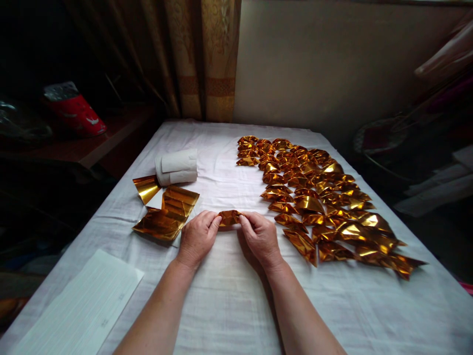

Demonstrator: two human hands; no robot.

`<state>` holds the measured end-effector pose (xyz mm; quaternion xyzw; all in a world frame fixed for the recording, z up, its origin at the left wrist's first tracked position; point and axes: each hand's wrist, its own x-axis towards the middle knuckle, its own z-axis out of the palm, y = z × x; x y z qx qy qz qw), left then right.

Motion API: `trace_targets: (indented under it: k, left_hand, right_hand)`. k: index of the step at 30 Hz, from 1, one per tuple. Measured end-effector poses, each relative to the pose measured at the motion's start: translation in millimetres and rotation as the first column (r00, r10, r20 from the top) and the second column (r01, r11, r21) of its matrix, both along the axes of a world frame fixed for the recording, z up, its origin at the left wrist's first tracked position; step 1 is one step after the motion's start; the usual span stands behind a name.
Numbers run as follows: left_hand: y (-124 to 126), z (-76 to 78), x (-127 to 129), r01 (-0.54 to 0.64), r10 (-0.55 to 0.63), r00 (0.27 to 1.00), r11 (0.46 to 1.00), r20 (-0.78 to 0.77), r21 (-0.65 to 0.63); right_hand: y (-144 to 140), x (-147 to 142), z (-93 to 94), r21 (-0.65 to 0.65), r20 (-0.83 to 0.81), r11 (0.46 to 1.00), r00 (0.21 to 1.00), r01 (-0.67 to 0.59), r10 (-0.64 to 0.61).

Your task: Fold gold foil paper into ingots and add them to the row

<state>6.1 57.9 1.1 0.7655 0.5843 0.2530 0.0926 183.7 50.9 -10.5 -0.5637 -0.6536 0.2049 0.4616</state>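
**Both hands pinch one gold foil piece at mid-surface**

The left hand [197,235] and the right hand [260,235] meet over the middle of the surface [229,301], which is covered by a white cloth. Between them sits a small folded gold foil piece [229,217]. Each grip is closed on it: the left thumb and fingertips pinch its left end, the right thumb and fingertips pinch its right end, and the remaining fingers are curled in. The piece lies low, at or just above the cloth; whether it touches cannot be told.

Toward the right edge, a wide spread of finished folded gold pieces [321,197] runs from the far edge down toward the near right corner, overlapping one another. Near the left edge lies a loose stack of flat gold foil sheets [164,217], and just beyond it a white roll [176,167]. At the near left corner rests a white ruled paper sheet [81,310]; it carries small print, too faint to read. No brand or label can be made out anywhere.
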Motion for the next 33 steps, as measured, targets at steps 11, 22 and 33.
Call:
trace_targets:
  k: [11, 22, 33]
  left_hand:
    - [-0.2, 0.4, 0.6, -0.012, 0.013, 1.000, 1.000, 0.020, -0.014]
    - [-1.3, 0.2, 2.8, -0.041, 0.035, 0.989, 0.999, 0.146, 0.035]
    - [-2.0, 5.4, 2.8, -0.025, 0.024, 0.975, 1.000, 0.219, 0.002]
  right_hand:
    - [-0.2, -0.4, 1.7, -0.003, 0.003, 1.000, 1.000, -0.003, 0.003]
    - [-0.4, -2.5, 6.4, 0.095, -0.037, 0.991, 0.996, 0.090, -0.087]
    - [2.7, -0.6, -1.3, 0.127, -0.090, 0.979, 0.985, 0.160, -0.149]
